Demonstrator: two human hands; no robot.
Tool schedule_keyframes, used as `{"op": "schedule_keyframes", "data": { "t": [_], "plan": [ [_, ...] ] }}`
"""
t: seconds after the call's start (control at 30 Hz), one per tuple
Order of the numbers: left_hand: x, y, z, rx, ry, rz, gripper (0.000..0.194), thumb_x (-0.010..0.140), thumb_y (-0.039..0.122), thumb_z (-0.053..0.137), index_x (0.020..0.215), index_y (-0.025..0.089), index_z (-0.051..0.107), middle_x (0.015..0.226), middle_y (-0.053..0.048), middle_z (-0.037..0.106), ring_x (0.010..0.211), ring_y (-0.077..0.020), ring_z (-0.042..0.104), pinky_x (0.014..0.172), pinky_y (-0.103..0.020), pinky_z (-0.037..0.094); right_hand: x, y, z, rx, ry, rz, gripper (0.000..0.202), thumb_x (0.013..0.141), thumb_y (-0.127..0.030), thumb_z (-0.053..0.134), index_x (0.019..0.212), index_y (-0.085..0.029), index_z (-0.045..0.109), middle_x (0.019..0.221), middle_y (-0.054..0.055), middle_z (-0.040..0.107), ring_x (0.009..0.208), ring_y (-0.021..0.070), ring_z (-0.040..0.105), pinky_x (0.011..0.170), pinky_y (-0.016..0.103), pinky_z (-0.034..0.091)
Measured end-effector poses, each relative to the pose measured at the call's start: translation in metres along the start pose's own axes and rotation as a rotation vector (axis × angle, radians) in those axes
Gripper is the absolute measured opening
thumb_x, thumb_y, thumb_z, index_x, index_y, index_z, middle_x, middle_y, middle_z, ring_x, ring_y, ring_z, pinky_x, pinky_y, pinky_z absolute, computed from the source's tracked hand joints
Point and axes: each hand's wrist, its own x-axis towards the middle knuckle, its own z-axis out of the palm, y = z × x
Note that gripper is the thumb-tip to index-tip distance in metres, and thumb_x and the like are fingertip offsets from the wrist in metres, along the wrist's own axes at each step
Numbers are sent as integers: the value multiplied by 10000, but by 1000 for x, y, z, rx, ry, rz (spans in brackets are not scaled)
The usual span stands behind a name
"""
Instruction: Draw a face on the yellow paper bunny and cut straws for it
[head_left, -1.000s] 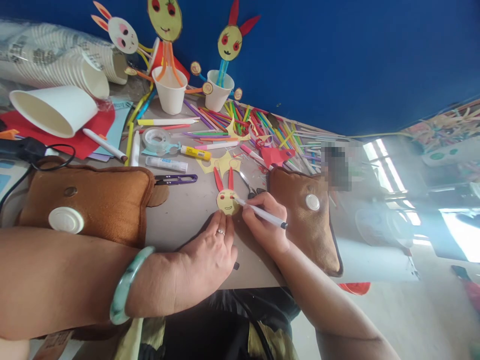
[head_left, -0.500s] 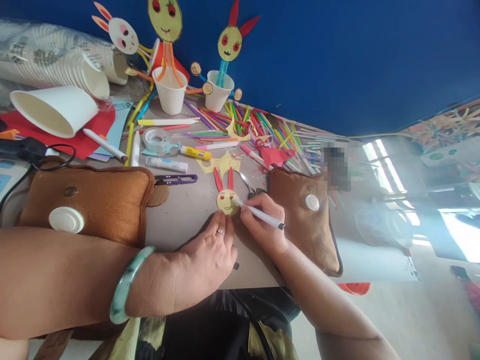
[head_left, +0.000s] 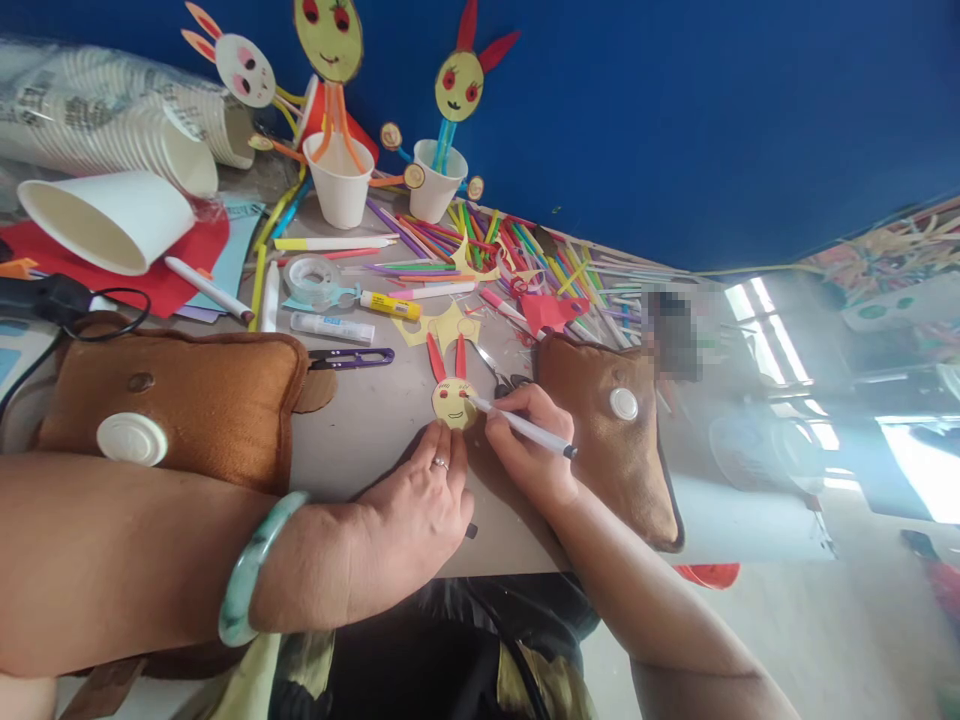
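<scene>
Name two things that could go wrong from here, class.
The round yellow paper face with red ears may shift, since the left hand touches only its lower edge. The slim white marker in the right hand has its tip near one red eye, so a slip could leave a stray mark.

two hands, four paper faces, two cushions

The left hand touches a red-eared round yellow paper face; the right hand holds a slim white pen.
</scene>
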Motion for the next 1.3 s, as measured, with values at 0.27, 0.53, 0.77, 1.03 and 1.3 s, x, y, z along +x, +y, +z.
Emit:
{"op": "schedule_keyframes", "data": {
  "t": [0.27, 0.53, 0.77, 1.03, 1.3],
  "plan": [
    [-1, 1, 1, -20, 12, -8, 406, 778, 400, 617, 1056, 107, 660, 1291, -257, 594, 1217, -403, 550, 1142, -601, 150, 0, 0, 0, -7, 6, -10, 69, 750, -201, 602, 695, -212, 562, 548, -50, 559, 459, 93, 481, 461, 214, 397],
    [-1, 0, 1, -13, 18, -2, 405, 791, 411, 594, 1056, 112, 661, 1284, -255, 599, 1210, -401, 555, 1135, -608, 157, 0, 1, 1, 10, -17, -33, 64, 762, -196, 617, 712, -207, 579, 558, -47, 568, 472, 94, 494, 473, 212, 408],
    [0, 1, 1, -2, 24, -2, 404, 785, 401, 586, 1047, 103, 663, 1282, -273, 593, 1207, -427, 552, 1130, -614, 151, -1, 0, 1, 15, -16, -41, 70, 767, -193, 622, 714, -205, 579, 565, -49, 570, 468, 88, 489, 469, 208, 402],
    [-1, 1, 1, -2, 21, -2, 400, 785, 397, 591, 1042, 97, 656, 1279, -285, 590, 1205, -425, 555, 1127, -612, 164, -1, -1, 1, 7, -29, -26, 64, 762, -191, 621, 714, -205, 581, 560, -49, 575, 466, 88, 495, 475, 208, 409],
    [1, -1, -3, 1, 26, -6, 394, 754, 403, 630, 1011, 106, 665, 1263, -271, 605, 1207, -408, 553, 1130, -610, 161, -1, 0, 0, -17, -2, -2, 59, 758, -200, 611, 711, -209, 576, 568, -48, 573, 475, 95, 503, 475, 214, 409]
  ]
}}
